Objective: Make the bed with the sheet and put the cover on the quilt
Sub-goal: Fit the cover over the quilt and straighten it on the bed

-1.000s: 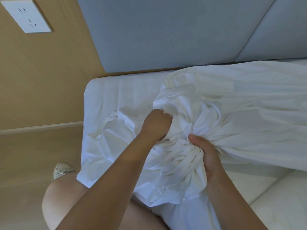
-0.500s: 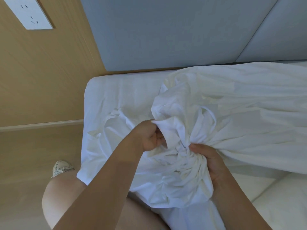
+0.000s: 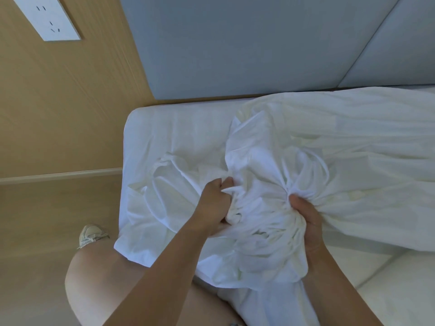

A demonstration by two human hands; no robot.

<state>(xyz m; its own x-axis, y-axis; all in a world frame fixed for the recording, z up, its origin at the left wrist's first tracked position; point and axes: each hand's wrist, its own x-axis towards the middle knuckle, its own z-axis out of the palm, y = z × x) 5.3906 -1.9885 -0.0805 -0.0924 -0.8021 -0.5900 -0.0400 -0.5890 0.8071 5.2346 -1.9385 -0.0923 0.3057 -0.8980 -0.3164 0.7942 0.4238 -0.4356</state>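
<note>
Both grips are full: my left hand (image 3: 210, 203) and right hand (image 3: 306, 222) curl their fingers into gathered folds of the crumpled white cotton quilt cover (image 3: 259, 165), heaped on the white sheeted mattress (image 3: 176, 128) corner. I judge I'm bunching it; next, find its opening.

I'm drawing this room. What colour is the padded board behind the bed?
The padded headboard panel is plain grey-blue, no pattern; the head view shows it.

The bed (image 3: 386, 288) stands with its corner at the grey headboard (image 3: 235, 48). A white sheet (image 3: 174, 128) covers this corner, wrinkled near the edge. On the sheet lies a bunched white cloth (image 3: 334, 142), reaching to the right. On the wooden floor (image 3: 35, 231) beside the bed stands a shoe (image 3: 90, 234).
</note>
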